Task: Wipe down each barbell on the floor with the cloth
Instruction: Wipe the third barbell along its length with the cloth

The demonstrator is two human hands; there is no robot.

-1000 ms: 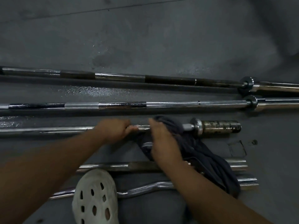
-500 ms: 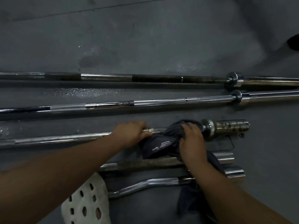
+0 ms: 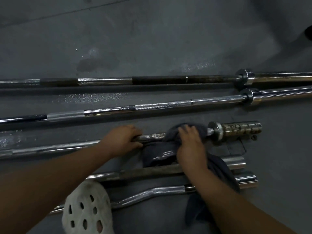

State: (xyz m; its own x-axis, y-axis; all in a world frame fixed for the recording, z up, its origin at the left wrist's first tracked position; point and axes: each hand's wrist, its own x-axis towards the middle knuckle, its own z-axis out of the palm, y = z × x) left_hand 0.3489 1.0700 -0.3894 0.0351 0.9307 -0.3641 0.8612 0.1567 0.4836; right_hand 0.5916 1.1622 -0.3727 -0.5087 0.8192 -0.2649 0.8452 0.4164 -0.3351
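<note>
Dark grey cloth [image 3: 158,154] lies over the middle barbell [image 3: 50,148] on the floor [image 3: 152,39], near its rusty end. R hand [image 3: 190,144] clamps cloth round the bar; L hand [image 3: 121,141] grips bare bar beside. White print on cloth: unreadable. Two long bars [image 3: 152,105] lie behind.

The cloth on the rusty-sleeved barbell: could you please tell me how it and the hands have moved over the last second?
The right hand slid the cloth rightward along the rusty-sleeved barbell, away from the left hand and close up to the collar. The left hand kept its grip on the shaft, and the other bars lay unmoved.
</note>
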